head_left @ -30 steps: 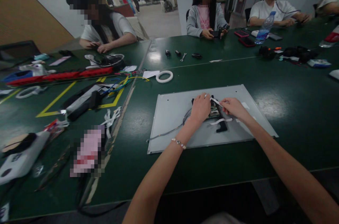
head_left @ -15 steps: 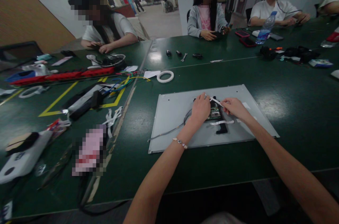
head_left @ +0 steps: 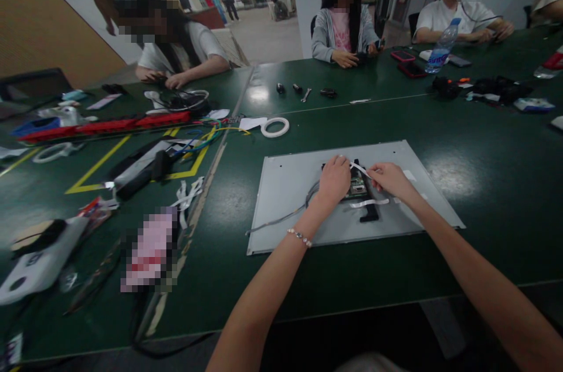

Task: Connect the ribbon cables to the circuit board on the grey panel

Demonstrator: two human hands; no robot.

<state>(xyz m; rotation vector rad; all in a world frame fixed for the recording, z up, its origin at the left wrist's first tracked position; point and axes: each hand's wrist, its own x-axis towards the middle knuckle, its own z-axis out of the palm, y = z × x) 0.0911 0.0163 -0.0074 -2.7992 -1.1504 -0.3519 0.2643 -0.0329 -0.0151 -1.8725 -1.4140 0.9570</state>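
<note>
A white strip of tape (head_left: 360, 169) stretches between my two hands above a green circuit board (head_left: 358, 185). My right hand (head_left: 387, 177) pinches its right end. My left hand (head_left: 336, 178) lies over the board's left part with its fingers closed near the strip's other end; what is under those fingertips is hidden. The board sits on a black bracket (head_left: 369, 215) on a pale grey panel (head_left: 285, 196). A second white strip (head_left: 370, 203) crosses the bracket below the board. Grey cables (head_left: 281, 221) run left from beneath my left hand.
A tape roll (head_left: 275, 127) lies beyond the panel. Farther back are a small wrench (head_left: 306, 95) and dark small parts. Left stand a red power strip (head_left: 132, 124), wires and a black-and-grey device (head_left: 141, 166). A water bottle (head_left: 443, 46) stands back right. Several people sit across the table.
Both hands and the strip are almost where they were. In the background, a standing person at the far left has shifted left.
</note>
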